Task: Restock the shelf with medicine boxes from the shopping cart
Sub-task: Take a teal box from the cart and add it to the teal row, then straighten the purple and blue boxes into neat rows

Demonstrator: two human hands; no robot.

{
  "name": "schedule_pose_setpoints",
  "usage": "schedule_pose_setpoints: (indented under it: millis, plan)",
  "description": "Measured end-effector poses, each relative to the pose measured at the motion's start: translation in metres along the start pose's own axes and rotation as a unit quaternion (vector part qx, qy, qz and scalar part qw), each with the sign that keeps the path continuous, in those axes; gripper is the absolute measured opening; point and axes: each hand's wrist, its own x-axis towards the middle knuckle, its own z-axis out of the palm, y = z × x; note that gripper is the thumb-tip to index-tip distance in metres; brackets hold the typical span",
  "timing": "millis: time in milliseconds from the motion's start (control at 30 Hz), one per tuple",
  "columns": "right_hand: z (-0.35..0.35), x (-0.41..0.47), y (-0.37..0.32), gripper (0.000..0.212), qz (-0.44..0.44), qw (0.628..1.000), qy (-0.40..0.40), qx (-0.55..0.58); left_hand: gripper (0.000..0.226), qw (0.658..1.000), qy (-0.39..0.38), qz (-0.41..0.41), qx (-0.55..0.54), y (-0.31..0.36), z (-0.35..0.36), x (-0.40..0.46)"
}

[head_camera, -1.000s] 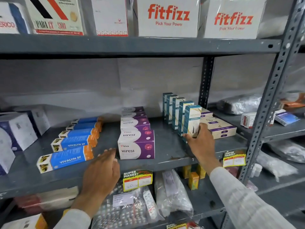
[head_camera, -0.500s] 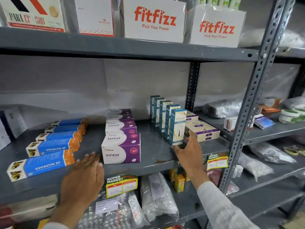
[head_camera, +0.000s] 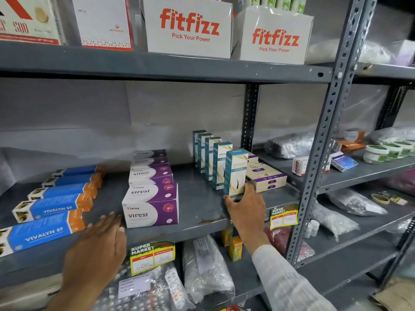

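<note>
Pinching the foot of a tall teal-and-white carton (head_camera: 235, 173), my right hand (head_camera: 246, 211) has thumb and fingers on its smooth cardboard; it stands upright, frontmost in a row of like cartons on the scuffed grey metal shelf (head_camera: 199, 205). My left hand (head_camera: 98, 250) lies flat, fingers spread, empty, just beside the glossy purple Virest box (head_camera: 151, 212).

Grey metal shelf (head_camera: 197, 205); blue-and-orange Vivalyn EF boxes (head_camera: 48, 234); purple-and-white Virest boxes (head_camera: 150, 212); teal-and-cream Ketocasp boxes (head_camera: 235, 173); white Fitfizz cartons (head_camera: 188, 28) lettered red.
</note>
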Motion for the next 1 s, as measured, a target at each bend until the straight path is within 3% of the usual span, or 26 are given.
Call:
schedule_pose_setpoints:
  millis: [400,500,567,667,733,867,1000]
  plan:
    - [0.007,0.001,0.003,0.054,0.006,1.0,-0.015,-0.018,0.073,1.0,-0.001,-0.001,0.009,-0.003,0.002,0.001]
    - [0.002,-0.002,0.002,0.066,0.004,1.0,-0.025,-0.007,0.074,1.0,-0.002,0.003,0.009,-0.003,0.002,0.001]
    - [-0.003,-0.013,0.0,0.072,-0.007,0.999,0.012,0.044,0.074,1.0,-0.006,0.006,0.008,-0.004,0.0,0.0]
    - [-0.007,-0.041,-0.018,0.048,-0.111,0.981,0.082,0.135,0.072,1.0,-0.007,-0.004,0.001,-0.01,-0.002,-0.002]
    - [-0.004,-0.054,-0.043,0.046,-0.163,0.966,-0.001,0.199,0.071,1.0,-0.002,-0.008,0.001,-0.014,-0.003,-0.004]
    - [0.011,-0.054,-0.092,0.099,-0.135,0.916,-0.281,0.252,0.072,1.0,0.0,0.001,-0.001,-0.016,-0.006,-0.007]
    - [0.027,-0.038,-0.1,0.099,-0.121,0.886,-0.37,0.253,0.072,1.0,-0.001,0.005,0.0,-0.016,-0.006,-0.008]
